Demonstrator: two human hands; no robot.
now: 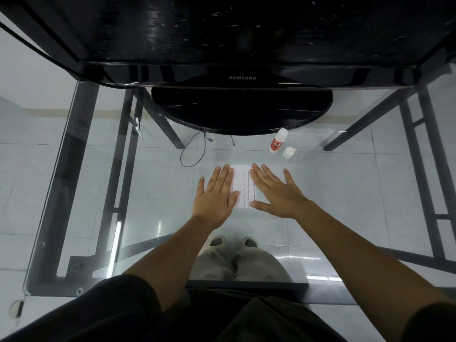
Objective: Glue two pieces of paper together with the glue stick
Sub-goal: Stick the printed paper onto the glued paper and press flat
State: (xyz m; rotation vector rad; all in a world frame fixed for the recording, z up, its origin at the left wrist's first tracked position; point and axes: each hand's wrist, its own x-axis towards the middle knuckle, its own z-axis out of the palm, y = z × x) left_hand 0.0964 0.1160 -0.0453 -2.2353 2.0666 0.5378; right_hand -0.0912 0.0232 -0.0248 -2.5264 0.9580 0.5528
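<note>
White paper with printed text (243, 185) lies flat on the glass table (158, 193) in the middle of the view. My left hand (216, 196) rests palm down on its left part, fingers spread. On the right part my right hand (276, 191) lies flat too, fingers apart. I cannot tell whether one sheet or two lie there. A white glue stick with a red label (277, 140) stands upright beyond the paper to the right. Its white cap (289, 152) sits on the glass just right of it.
A black Samsung monitor (243, 77) on a round black base (241, 112) stands at the back of the table. A thin black cable (195, 149) loops in front of the base. Black table legs and the tiled floor show through the glass.
</note>
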